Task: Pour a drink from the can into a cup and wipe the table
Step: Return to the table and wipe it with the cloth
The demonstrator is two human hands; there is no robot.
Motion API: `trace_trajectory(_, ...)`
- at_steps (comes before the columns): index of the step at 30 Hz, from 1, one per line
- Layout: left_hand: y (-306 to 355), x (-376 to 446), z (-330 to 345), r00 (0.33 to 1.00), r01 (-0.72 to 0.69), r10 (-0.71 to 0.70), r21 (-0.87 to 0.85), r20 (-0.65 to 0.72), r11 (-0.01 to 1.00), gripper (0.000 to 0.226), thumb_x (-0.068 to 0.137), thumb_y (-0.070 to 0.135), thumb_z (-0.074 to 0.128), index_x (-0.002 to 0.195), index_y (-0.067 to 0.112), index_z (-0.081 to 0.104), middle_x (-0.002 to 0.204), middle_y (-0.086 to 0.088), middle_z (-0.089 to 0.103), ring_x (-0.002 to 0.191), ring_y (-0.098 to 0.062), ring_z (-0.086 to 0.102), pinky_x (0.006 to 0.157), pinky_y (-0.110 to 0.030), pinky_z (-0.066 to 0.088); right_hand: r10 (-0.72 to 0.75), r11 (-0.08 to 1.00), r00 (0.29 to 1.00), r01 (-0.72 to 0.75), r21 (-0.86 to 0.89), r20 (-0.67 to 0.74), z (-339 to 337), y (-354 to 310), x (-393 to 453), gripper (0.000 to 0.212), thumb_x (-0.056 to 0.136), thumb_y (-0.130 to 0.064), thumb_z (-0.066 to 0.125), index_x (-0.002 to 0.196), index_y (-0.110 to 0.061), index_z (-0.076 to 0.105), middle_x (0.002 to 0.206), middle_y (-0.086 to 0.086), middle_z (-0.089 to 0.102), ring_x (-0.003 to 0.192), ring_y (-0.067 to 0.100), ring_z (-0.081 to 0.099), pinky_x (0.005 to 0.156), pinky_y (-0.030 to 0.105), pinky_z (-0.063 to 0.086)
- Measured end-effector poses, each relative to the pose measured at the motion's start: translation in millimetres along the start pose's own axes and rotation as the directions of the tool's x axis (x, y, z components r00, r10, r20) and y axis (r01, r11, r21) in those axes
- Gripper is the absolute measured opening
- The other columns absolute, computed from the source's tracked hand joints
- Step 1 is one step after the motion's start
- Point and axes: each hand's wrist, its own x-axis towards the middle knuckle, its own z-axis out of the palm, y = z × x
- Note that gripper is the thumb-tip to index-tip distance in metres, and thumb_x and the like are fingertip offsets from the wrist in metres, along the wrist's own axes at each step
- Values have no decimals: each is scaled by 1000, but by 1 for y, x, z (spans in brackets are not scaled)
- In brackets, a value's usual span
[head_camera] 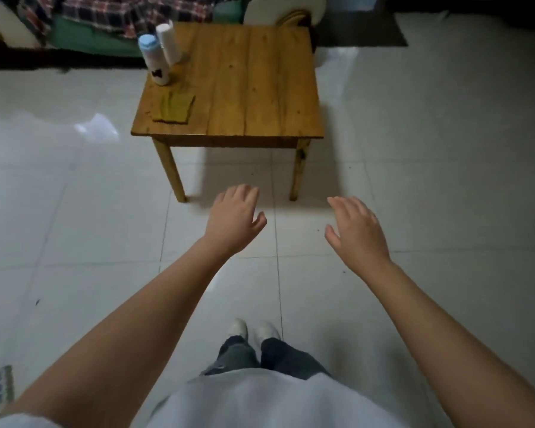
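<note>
Plainly no writing is legible: the can (153,60) shows only a black mark, standing with cup (169,43) and cloth (174,107) on the counter (254,88). Left hand (233,219) and right hand (357,231) hover spread, empty.

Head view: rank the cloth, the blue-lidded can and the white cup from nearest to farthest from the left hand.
From the left hand:
1. Cloth, near left part of the table.
2. Blue-lidded can, farther back along the left edge.
3. White cup, just behind the can, at the far left corner.
</note>
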Motion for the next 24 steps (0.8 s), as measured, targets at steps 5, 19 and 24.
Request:
trace_trajectory(5,37,26,8,984,-164,163,3,66,987,53,93,38,42,138,12,35,139,-10,43,128,-27,39,106,-38,32,231,971,972,-227,76,-50,1,39,-33,50,91,-23,49,137,-6,38,141,11,42,136,28,29,110,39,25)
trace_trajectory(19,156,88,34,931,-350,350,-19,105,936,56,92,38,47,139,11,36,140,-11,44,127,-28,40,104,-39,33,437,894,892,-415,172,-120,-15,169,-86,52,89,-23,55,135,-5,40,138,11,47,135,28,31,108,39,28)
trace_trajectory(24,193,116,38,931,-350,351,-26,103,936,58,91,38,49,140,11,35,140,-11,43,128,-28,40,105,-39,33,409,908,906,-393,148,-104,-21,214,-75,53,88,-24,55,136,-7,39,139,8,46,135,26,30,107,37,28)
